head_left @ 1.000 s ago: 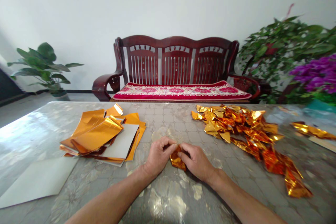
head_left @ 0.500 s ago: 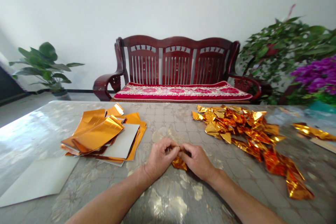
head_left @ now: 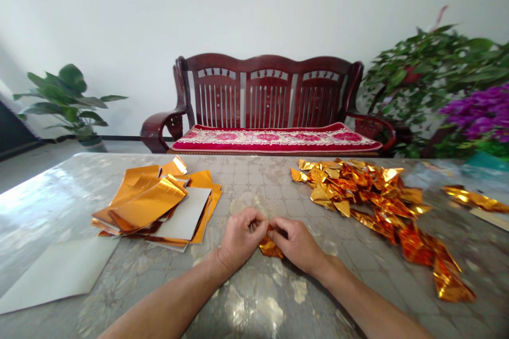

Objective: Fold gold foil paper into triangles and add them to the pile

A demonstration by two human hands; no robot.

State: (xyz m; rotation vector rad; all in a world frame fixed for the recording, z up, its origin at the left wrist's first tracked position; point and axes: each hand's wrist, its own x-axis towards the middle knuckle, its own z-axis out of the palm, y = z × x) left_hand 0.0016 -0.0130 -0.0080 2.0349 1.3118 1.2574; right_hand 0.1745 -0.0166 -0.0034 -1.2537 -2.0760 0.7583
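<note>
- My left hand and my right hand sit close together, low over the table, knuckles up.
- The grip is narrow: both hands pinch a small folded gold foil piece at its upper end, though they hide exactly how it is held.
- That foil piece sits right between my hands, with its free end poking out below the grip, toward me.
- Its long axis runs roughly far to near, leaning slightly to my right, but the covered upper end leaves that line uncertain.
- My right hand overlaps it a little more, so that's the nearer hand.
- Off to my right, a heap of folded gold foil spreads across the tabletop.
- To my left lies a stack of gold foil sheets, with a white card among them.
</note>
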